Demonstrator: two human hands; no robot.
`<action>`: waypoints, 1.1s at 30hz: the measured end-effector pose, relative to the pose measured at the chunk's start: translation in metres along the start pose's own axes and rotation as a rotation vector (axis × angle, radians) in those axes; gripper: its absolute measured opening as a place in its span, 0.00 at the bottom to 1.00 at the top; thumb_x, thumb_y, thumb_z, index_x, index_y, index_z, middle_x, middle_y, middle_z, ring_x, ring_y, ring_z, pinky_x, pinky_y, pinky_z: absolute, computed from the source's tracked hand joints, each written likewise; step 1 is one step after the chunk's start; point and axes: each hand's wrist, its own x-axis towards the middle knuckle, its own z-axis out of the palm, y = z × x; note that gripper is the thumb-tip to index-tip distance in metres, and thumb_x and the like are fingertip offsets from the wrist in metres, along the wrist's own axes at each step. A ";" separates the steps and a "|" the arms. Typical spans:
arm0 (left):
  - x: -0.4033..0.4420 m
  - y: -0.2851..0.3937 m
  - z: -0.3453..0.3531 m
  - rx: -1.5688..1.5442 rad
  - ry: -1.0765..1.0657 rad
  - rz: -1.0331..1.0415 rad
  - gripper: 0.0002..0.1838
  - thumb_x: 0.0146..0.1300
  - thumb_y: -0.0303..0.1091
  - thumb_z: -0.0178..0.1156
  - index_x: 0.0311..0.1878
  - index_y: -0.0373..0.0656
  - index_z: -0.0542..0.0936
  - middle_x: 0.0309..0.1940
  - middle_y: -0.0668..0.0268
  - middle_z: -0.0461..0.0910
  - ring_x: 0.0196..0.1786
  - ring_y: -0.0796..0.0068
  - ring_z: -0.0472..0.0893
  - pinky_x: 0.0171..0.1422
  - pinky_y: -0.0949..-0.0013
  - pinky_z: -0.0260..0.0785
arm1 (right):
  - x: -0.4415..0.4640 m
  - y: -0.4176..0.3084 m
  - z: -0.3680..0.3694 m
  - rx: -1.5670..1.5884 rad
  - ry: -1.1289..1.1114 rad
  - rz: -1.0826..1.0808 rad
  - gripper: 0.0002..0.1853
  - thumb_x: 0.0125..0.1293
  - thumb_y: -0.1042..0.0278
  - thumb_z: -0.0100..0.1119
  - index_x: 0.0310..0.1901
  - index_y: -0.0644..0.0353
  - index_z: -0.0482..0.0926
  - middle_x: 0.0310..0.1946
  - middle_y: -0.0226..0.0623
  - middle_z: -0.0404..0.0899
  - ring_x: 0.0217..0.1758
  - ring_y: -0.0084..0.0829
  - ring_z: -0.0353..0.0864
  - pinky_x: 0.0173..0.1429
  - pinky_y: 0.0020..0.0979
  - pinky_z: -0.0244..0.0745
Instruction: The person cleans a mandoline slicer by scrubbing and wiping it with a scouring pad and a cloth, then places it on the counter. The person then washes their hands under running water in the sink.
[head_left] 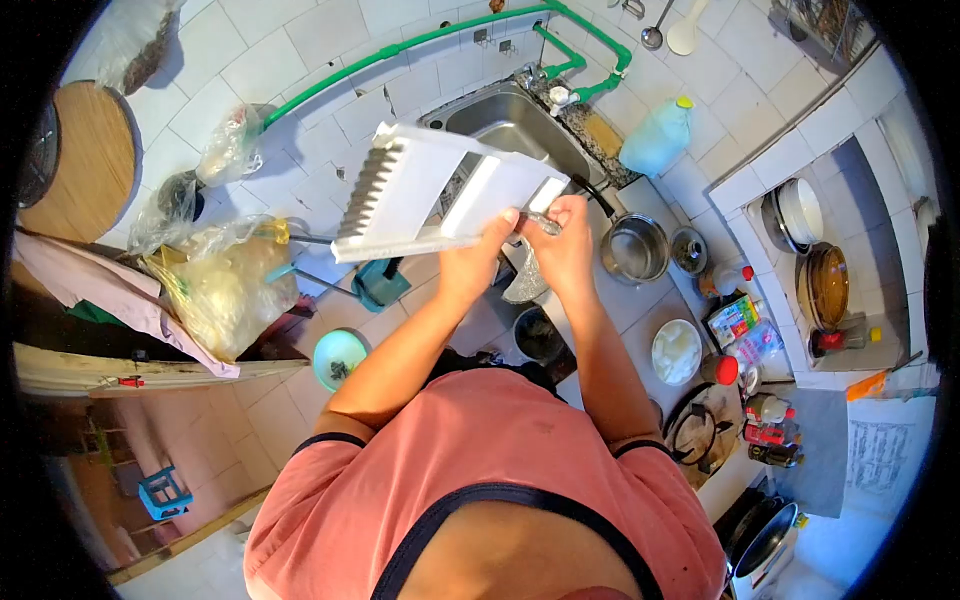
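Observation:
A white plastic rack [420, 185] with a row of comb-like teeth along one side is tilted in front of me, over the near side of the sink. My left hand [478, 252] grips its lower edge, thumb on top. Close by on the right, my right hand [568, 252] is closed, fingers pinched around a shiny, crinkled piece that looks like twisted clear plastic [541, 222]. Below it, between my hands, hangs a translucent, crumpled portion [524, 282]. Whether that piece is attached to the rack I cannot tell.
A steel sink [520, 118] lies beyond the rack. To the right are a saucepan [636, 248], a bowl of white pieces [677, 352] and a blue jug [657, 137]. On the left stand a dustpan [380, 285], a stuffed plastic bag [225, 285] and a green basin [338, 356].

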 end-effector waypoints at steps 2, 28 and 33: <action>-0.001 0.000 0.000 0.004 -0.009 0.013 0.16 0.58 0.35 0.62 0.46 0.33 0.76 0.39 0.61 0.79 0.42 0.72 0.76 0.48 0.70 0.68 | 0.001 -0.001 0.004 0.072 0.055 0.145 0.23 0.53 0.65 0.66 0.46 0.64 0.68 0.35 0.52 0.78 0.40 0.40 0.81 0.44 0.36 0.72; 0.014 -0.045 -0.023 -0.640 -0.065 -0.267 0.24 0.58 0.29 0.61 0.58 0.41 0.67 0.52 0.63 0.74 0.55 0.64 0.74 0.61 0.59 0.69 | 0.018 -0.002 0.000 1.058 -0.122 0.526 0.21 0.57 0.72 0.56 0.53 0.60 0.66 0.34 0.33 0.71 0.28 0.22 0.69 0.32 0.22 0.65; 0.013 -0.042 -0.022 -0.696 -0.032 -0.246 0.22 0.58 0.26 0.61 0.56 0.39 0.68 0.50 0.60 0.74 0.53 0.65 0.75 0.58 0.62 0.72 | 0.020 0.004 -0.005 1.126 -0.187 0.581 0.20 0.57 0.68 0.53 0.52 0.58 0.66 0.35 0.33 0.71 0.27 0.22 0.69 0.31 0.23 0.66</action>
